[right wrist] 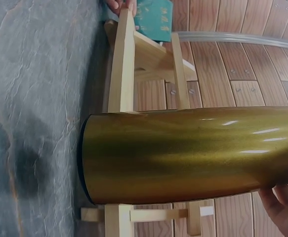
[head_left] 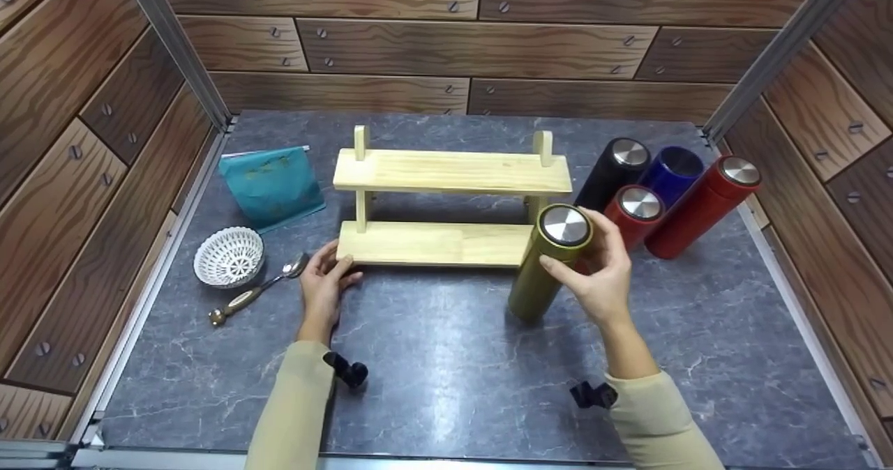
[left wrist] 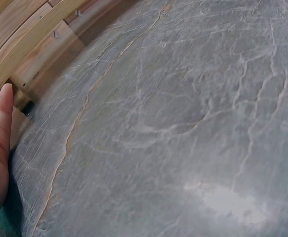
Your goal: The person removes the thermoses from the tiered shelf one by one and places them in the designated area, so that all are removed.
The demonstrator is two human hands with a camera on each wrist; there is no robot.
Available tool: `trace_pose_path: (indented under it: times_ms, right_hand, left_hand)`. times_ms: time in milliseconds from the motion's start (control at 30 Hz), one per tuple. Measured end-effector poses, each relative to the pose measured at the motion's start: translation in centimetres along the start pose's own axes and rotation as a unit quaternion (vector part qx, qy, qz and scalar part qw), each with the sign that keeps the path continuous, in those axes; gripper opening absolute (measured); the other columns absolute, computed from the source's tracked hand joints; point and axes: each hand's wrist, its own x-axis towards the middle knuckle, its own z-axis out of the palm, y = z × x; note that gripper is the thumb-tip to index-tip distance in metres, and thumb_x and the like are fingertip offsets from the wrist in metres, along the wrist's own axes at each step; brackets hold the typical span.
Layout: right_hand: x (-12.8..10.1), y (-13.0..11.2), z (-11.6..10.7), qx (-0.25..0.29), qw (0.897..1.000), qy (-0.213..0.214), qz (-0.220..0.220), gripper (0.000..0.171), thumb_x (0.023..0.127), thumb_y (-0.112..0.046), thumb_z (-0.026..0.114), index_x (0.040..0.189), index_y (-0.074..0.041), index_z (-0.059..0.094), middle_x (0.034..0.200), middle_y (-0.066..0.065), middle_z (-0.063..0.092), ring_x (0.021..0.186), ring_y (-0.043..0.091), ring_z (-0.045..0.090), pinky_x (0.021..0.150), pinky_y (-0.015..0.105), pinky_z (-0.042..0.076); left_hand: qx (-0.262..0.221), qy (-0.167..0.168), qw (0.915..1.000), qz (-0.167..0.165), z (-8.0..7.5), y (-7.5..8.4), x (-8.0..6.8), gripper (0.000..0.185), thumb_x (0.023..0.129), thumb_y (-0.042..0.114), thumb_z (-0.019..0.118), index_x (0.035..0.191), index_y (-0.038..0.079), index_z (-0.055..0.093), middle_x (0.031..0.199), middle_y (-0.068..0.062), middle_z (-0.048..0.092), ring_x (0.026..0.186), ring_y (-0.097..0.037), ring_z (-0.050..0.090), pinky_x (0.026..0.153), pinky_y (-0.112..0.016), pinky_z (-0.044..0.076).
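Note:
A two-tier wooden shelf [head_left: 446, 171] stands in the middle of the table. My left hand [head_left: 323, 290] holds the left end of its lower board, thumb at the front corner; in the left wrist view one finger [left wrist: 3, 116] lies along the wood. An olive-gold thermos [head_left: 536, 285] with a steel-topped lid is in my right hand [head_left: 605, 278], thumb and fingers around its upper part. The thermos leans a little, in front of the lower board's right end, which it partly hides. In the right wrist view its base shows close over the table.
Right of the shelf stand a black thermos [head_left: 600, 177], a blue one [head_left: 671, 177], a short red one [head_left: 631, 219] and a tall red one [head_left: 698, 212]. At left are a teal pouch [head_left: 272, 184], a white woven bowl [head_left: 229, 257] and a spoon [head_left: 254, 292].

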Motion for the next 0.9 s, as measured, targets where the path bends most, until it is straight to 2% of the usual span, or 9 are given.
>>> trace_pose_path:
  times_ms: [467, 700, 900]
  right_hand:
    - [-0.9, -2.3, -2.3, 0.003, 0.999, 0.031, -0.037, 0.072, 0.056, 0.03, 0.069, 0.123, 0.013, 0.047, 0.114, 0.017, 0.059, 0.101, 0.024, 0.056, 0.08, 0.026, 0.05]
    - [-1.2, -2.0, -4.1, 0.011, 0.998, 0.054, -0.039, 0.072, 0.056, 0.031, 0.067, 0.123, 0.012, 0.047, 0.115, 0.019, 0.058, 0.101, 0.025, 0.055, 0.082, 0.027, 0.049]
    - [-1.3, -2.0, -5.6, 0.012, 0.996, 0.078, -0.043, 0.072, 0.056, 0.031, 0.067, 0.122, 0.012, 0.048, 0.113, 0.019, 0.059, 0.098, 0.025, 0.056, 0.078, 0.025, 0.049]
  left_hand:
    - [-0.008, -0.012, 0.9998, 0.012, 0.0, 0.0, -0.1, 0.048, 0.08, -0.003, 0.069, 0.126, 0.001, 0.053, 0.112, -0.017, 0.054, 0.085, -0.021, 0.062, 0.063, -0.037, 0.059]
    - [0.003, -0.004, 1.0, 0.007, -0.1, 0.1, -0.1, 0.047, 0.081, -0.001, 0.069, 0.125, 0.004, 0.054, 0.112, -0.017, 0.054, 0.086, -0.023, 0.062, 0.065, -0.037, 0.059]
    - [0.001, -0.002, 1.0, 0.004, -0.1, 0.1, -0.1, 0.048, 0.081, -0.002, 0.069, 0.125, 0.003, 0.053, 0.111, -0.017, 0.054, 0.085, -0.022, 0.062, 0.064, -0.037, 0.059]
